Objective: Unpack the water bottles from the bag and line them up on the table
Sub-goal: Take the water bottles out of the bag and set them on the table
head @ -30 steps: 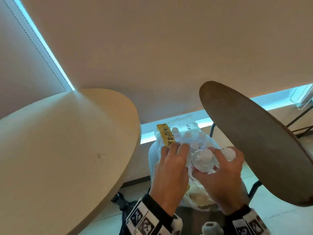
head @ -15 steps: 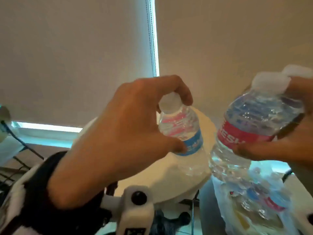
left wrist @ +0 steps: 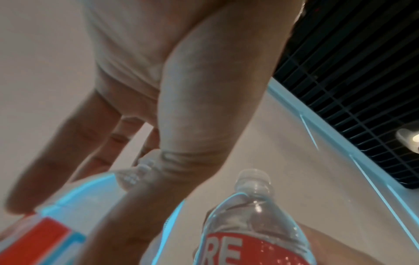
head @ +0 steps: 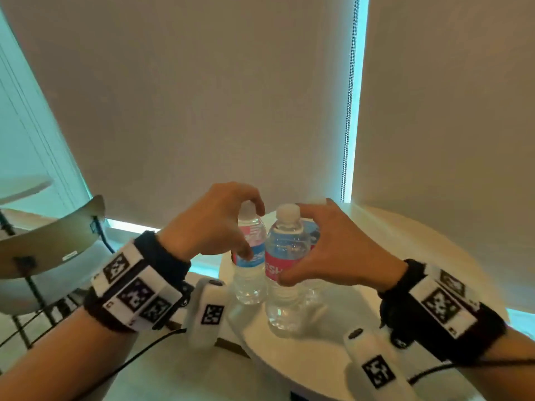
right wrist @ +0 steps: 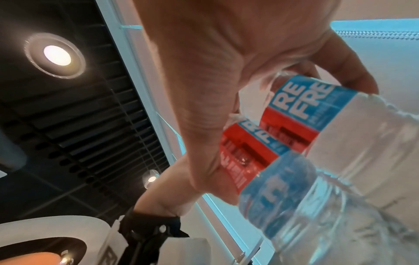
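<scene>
Three clear water bottles with red and blue labels stand close together on the round white table (head: pixel 434 244). My left hand (head: pixel 252 230) holds the left bottle (head: pixel 250 282), fingers arched over its cap and thumb on its label. That bottle's label (left wrist: pixel 45 238) also fills the lower left corner of the left wrist view. My right hand (head: pixel 295 244) grips two bottles at once. Its thumb presses the front bottle (head: pixel 285 299) and its fingers wrap the rear bottle (head: pixel 315 235), mostly hidden. Both show in the right wrist view, rear bottle (right wrist: pixel 301 114) and front bottle (right wrist: pixel 283 188). The bag is out of view.
A second round table (head: pixel 52 235) on black legs stands at the left. Roller blinds with a bead chain (head: pixel 348 111) hang behind the table. The bottles stand near the white table's left edge, and the tabletop stretches away to the right.
Both hands left the bag, lifted the bottles and have now lowered them onto the white table. The view swung from the bag to the tabletop.
</scene>
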Demonstrator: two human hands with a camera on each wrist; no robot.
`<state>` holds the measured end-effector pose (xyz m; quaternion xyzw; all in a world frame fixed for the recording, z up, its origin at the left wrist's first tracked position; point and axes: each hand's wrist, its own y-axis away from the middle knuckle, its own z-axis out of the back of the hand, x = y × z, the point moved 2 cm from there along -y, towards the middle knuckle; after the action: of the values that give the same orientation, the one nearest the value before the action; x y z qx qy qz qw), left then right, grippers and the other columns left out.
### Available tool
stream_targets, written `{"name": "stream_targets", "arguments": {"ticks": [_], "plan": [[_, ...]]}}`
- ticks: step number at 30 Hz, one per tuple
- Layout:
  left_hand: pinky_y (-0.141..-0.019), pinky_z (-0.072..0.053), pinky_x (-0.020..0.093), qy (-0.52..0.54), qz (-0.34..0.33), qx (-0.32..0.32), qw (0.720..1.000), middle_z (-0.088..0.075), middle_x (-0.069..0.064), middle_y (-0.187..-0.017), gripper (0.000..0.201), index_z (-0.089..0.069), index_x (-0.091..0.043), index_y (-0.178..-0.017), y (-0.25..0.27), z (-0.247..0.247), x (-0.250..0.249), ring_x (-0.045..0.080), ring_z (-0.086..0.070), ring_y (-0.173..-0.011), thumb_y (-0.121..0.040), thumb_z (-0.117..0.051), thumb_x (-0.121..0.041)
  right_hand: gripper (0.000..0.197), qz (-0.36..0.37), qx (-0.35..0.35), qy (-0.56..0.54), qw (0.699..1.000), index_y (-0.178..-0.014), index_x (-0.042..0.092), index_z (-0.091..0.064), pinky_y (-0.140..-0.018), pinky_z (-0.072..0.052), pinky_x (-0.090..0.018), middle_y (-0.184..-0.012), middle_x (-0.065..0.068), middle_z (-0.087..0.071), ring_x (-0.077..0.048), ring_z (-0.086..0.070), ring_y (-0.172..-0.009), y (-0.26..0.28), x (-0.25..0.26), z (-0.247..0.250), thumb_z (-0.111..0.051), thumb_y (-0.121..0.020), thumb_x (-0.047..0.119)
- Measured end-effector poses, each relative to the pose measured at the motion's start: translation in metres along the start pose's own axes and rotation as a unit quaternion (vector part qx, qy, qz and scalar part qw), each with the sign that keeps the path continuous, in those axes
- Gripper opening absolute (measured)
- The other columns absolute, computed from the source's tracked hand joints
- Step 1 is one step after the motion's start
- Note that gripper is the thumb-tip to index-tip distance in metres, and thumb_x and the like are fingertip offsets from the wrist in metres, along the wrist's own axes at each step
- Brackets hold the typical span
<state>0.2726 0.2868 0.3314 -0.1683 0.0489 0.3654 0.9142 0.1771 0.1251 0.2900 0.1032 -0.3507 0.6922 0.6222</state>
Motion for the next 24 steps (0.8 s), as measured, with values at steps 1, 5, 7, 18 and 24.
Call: {"name": "stream_targets", "arguments": {"ticks": [1,5,7,18,24], "plan": [[-0.058,-0.033,0.015,0.005,0.002,-0.001,1.000,-0.059,-0.009,-0.108,0.062,-0.066,-0.028,-0.102,-0.004,0.000,0.008,0.002,-0.045,-0.074,-0.048,-0.096,-0.023,0.068,-0.008,0.003,0.003,1.000,-0.116,0.034,-0.065,-0.090,-0.044,-0.030,-0.111,0.009,-0.066,-0.017,-0.051,-0.109,-0.007,-0.001,-0.006,-0.092,-0.055,0.047],[-0.061,-0.034,0.019,0.018,0.001,0.004,1.000,-0.059,-0.008,-0.111,0.063,-0.066,-0.026,-0.104,-0.018,0.002,0.027,0.010,-0.047,-0.086,-0.048,-0.095,-0.022,0.075,-0.027,0.009,0.029,0.999,-0.119,0.036,-0.061,-0.089,-0.049,-0.033,-0.115,0.004,-0.060,-0.016,-0.048,-0.105,-0.028,-0.002,-0.023,-0.091,-0.051,0.048],[-0.062,-0.033,0.019,0.020,-0.001,0.008,1.000,-0.056,-0.010,-0.109,0.063,-0.065,-0.027,-0.105,-0.023,0.001,0.030,0.011,-0.046,-0.089,-0.050,-0.094,-0.020,0.075,-0.040,0.018,0.039,0.998,-0.117,0.036,-0.061,-0.088,-0.049,-0.032,-0.112,0.003,-0.058,-0.015,-0.046,-0.104,-0.036,-0.004,-0.025,-0.092,-0.050,0.046],[-0.063,-0.039,0.016,0.075,-0.005,-0.009,0.997,-0.060,-0.013,-0.110,0.077,-0.058,-0.035,-0.116,-0.028,-0.011,0.040,0.002,-0.052,-0.082,-0.050,-0.095,-0.021,0.082,-0.020,0.036,0.035,0.999,-0.128,0.039,-0.059,-0.095,-0.040,-0.025,-0.099,0.029,-0.042,-0.007,-0.039,-0.107,-0.039,-0.009,-0.020,-0.095,-0.054,0.041],[-0.091,-0.052,0.039,0.084,0.017,-0.038,0.996,-0.052,-0.008,-0.127,0.103,-0.045,-0.040,-0.138,-0.013,-0.002,0.033,0.017,-0.054,-0.107,-0.052,-0.096,-0.016,0.092,-0.044,0.027,0.018,0.999,-0.135,0.041,-0.052,-0.108,-0.037,-0.029,-0.130,0.011,-0.042,-0.010,-0.037,-0.126,-0.028,-0.009,-0.015,-0.096,-0.054,0.041]]}}
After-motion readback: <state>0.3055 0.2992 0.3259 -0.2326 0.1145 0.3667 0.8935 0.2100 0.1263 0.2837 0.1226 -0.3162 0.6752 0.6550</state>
